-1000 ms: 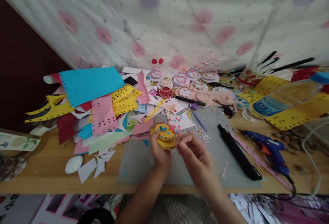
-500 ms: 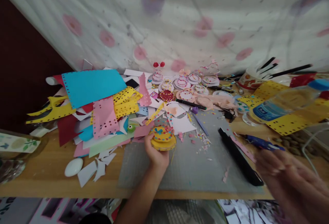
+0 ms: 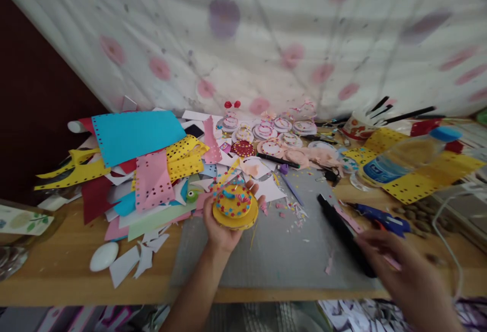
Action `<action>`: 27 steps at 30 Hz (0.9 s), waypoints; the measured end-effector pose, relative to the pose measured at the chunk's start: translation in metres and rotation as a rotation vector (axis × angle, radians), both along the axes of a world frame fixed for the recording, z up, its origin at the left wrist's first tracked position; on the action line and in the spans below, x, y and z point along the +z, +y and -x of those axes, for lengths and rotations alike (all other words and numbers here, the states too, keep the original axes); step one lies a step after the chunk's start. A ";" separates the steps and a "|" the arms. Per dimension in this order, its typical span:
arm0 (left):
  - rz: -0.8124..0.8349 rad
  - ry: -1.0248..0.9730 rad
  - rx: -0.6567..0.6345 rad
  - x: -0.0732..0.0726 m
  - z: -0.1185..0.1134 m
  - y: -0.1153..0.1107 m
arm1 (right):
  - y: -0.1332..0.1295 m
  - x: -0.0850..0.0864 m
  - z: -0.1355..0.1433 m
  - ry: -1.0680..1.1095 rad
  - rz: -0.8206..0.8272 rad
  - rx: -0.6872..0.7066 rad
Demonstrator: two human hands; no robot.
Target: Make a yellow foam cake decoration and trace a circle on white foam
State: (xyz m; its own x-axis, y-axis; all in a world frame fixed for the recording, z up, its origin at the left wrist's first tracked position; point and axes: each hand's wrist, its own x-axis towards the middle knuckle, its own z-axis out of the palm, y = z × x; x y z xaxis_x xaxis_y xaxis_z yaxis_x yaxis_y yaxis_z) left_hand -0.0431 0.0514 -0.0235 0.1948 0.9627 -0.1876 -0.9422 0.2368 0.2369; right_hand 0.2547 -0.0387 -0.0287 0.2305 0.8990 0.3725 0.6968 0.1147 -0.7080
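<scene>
A first-person view looks down on a crowded wooden table (image 3: 57, 289) in front of a flowered curtain (image 3: 258, 37). Just below the centre of the frame, the left hand (image 3: 219, 235) holds a round yellow layered piece (image 3: 236, 222), its fingers curled up around the rim from underneath. The smaller upper tier is dotted with red and blue stars, and the whole piece sits raised above a grey mat (image 3: 274, 261), tilted a little toward the viewer.

At the lower right, the right hand (image 3: 405, 268) reaches over the end of a long black tool (image 3: 340, 230) and a pink strip (image 3: 352, 220). A blue glue gun (image 3: 380, 216) lies just beyond it. The fingertips are bent and close together, but blur makes it impossible to tell whether they grip anything.

Good handling here calls for a light hold on the yellow piece, from below and at the edge, so the stars and the thin layers are not pressed or bent. The base is best supported fairly level. The right fingers do well to come in from the near side, clear of the glue gun's nozzle, which could be hot.

Paper scraps (image 3: 299, 213) litter the mat, and could cling to anything sticky. Coloured sheets (image 3: 139, 136) overlap at the left; small decorated discs (image 3: 264, 130) crowd the middle, below the curtain.
</scene>
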 end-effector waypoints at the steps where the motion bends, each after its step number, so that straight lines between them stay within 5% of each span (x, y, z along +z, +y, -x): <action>1: -0.012 -0.001 -0.010 0.000 0.001 0.001 | 0.013 -0.005 0.010 -0.073 -0.086 0.099; 4: -0.045 -0.004 -0.057 0.001 0.002 0.005 | 0.041 -0.006 0.052 -0.118 -0.226 0.225; 10: -0.099 -0.032 -0.187 -0.010 0.001 0.022 | 0.056 0.013 0.120 -0.050 -0.279 0.370; 19: -0.063 -0.073 -0.214 -0.032 0.000 0.047 | 0.133 0.000 0.141 0.582 -0.120 0.153; 27: 0.016 -0.058 -0.125 -0.043 0.001 0.059 | 0.147 -0.033 0.158 0.675 -0.078 0.385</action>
